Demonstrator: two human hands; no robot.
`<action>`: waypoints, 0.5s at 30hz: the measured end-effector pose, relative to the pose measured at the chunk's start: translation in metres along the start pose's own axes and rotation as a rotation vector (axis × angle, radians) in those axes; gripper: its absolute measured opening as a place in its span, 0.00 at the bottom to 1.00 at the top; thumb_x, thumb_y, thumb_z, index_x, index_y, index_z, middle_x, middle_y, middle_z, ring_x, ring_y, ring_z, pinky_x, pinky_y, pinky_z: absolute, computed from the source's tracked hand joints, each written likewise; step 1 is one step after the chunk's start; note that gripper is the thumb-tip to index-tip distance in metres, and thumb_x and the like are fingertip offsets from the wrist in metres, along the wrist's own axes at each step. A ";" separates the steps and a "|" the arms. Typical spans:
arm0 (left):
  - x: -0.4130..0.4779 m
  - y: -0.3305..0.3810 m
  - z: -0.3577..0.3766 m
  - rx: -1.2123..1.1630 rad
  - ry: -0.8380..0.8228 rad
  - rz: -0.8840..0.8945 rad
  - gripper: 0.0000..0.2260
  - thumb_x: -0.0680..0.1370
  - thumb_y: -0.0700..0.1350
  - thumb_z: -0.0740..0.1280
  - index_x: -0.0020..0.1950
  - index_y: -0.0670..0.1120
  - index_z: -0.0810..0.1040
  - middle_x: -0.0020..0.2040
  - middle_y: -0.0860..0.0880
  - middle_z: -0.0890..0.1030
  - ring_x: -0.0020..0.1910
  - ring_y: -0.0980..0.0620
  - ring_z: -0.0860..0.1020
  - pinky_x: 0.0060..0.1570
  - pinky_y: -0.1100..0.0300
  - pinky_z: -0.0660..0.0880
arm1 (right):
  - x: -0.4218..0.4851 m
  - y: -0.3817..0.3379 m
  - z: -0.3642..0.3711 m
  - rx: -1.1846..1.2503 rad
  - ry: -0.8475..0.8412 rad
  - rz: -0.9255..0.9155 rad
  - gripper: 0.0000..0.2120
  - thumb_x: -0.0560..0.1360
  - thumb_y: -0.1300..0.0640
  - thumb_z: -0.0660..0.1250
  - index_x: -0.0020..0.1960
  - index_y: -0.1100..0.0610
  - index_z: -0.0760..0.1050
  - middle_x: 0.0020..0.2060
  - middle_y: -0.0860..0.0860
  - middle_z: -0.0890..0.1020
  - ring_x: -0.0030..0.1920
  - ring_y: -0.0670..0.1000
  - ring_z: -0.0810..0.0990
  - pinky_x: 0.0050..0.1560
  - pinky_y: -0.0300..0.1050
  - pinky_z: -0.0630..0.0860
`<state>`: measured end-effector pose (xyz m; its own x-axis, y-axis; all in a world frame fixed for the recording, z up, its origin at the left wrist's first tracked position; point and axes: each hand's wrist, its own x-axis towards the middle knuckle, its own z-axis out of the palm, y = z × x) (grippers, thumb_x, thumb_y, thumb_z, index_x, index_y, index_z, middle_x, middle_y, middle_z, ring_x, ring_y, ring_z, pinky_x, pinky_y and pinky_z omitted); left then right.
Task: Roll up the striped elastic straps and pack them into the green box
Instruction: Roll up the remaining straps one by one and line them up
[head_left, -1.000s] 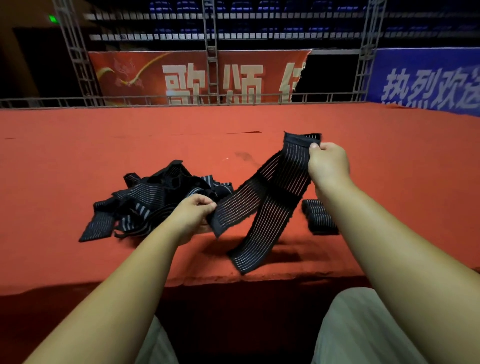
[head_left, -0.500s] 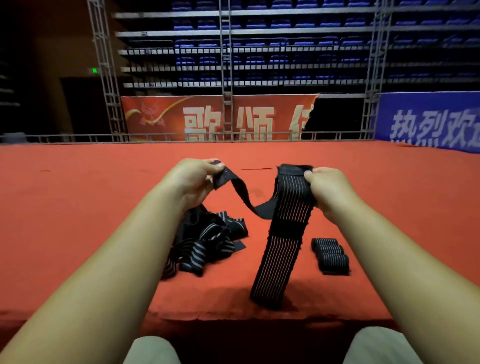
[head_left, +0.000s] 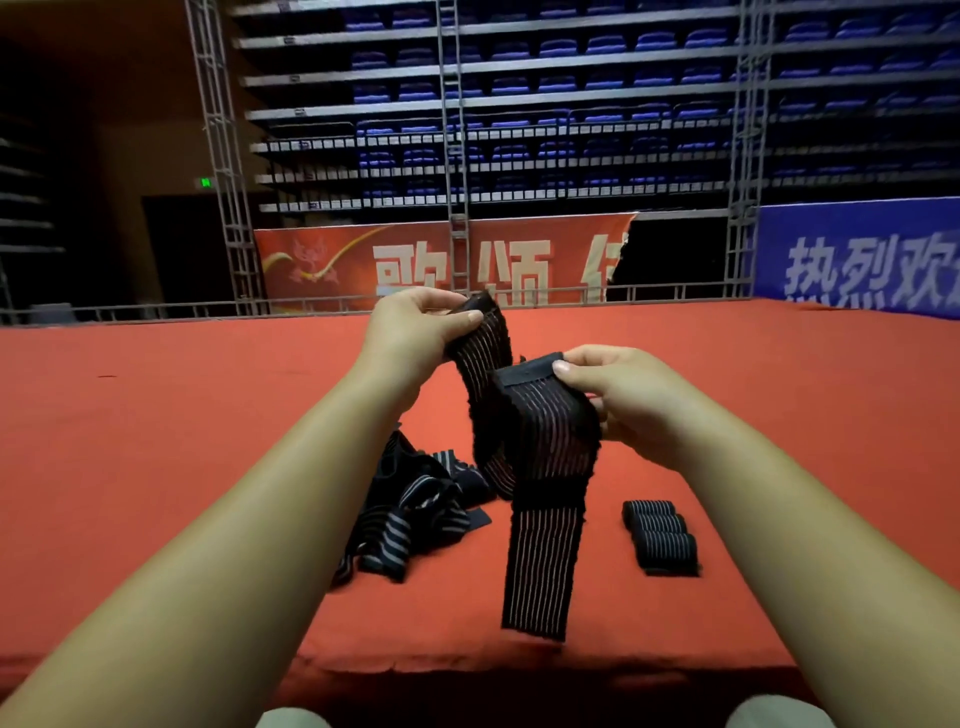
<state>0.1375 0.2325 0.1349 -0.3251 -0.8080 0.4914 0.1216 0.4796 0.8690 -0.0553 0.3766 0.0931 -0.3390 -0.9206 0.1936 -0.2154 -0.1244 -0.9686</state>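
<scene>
A long black elastic strap with thin pale stripes (head_left: 540, 457) hangs in the air between both hands. My left hand (head_left: 415, 332) pinches one end up high. My right hand (head_left: 623, 400) grips the other end, folded over near its plain black tab, and the loose tail drops to the red surface. A tangled pile of striped straps (head_left: 415, 509) lies under my left forearm. Three rolled straps (head_left: 660, 535) sit side by side to the right. No green box is in view.
The red carpeted platform (head_left: 156, 441) stretches wide, with its front edge close to my knees. Metal trusses (head_left: 218, 156), banners and rows of blue seats stand far behind it.
My left hand lifted its strap end from the pile to above the right hand. My hands came closer together and the strap doubled over. The camera tilted upward.
</scene>
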 end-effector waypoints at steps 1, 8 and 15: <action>0.000 0.004 0.000 0.002 0.006 0.010 0.09 0.78 0.36 0.78 0.57 0.41 0.85 0.52 0.40 0.88 0.50 0.42 0.89 0.52 0.48 0.87 | 0.000 -0.002 -0.001 -0.052 0.022 0.021 0.07 0.84 0.57 0.69 0.54 0.59 0.84 0.45 0.58 0.86 0.40 0.54 0.81 0.38 0.45 0.74; 0.020 -0.007 -0.014 0.201 0.133 0.067 0.05 0.79 0.40 0.78 0.51 0.48 0.86 0.51 0.46 0.88 0.51 0.46 0.88 0.53 0.43 0.86 | -0.011 -0.011 -0.007 -0.320 -0.159 0.238 0.08 0.81 0.61 0.69 0.53 0.65 0.85 0.37 0.57 0.80 0.32 0.53 0.77 0.33 0.43 0.70; 0.017 -0.047 -0.021 0.151 0.029 -0.063 0.05 0.81 0.40 0.76 0.51 0.51 0.89 0.51 0.45 0.89 0.52 0.43 0.88 0.58 0.40 0.85 | 0.004 0.009 0.008 -0.189 0.010 0.140 0.06 0.84 0.54 0.70 0.54 0.55 0.85 0.44 0.54 0.87 0.40 0.52 0.84 0.41 0.46 0.76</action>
<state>0.1456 0.1891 0.1038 -0.3006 -0.8464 0.4397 -0.0408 0.4720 0.8807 -0.0510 0.3683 0.0839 -0.3870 -0.9200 0.0619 -0.3332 0.0769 -0.9397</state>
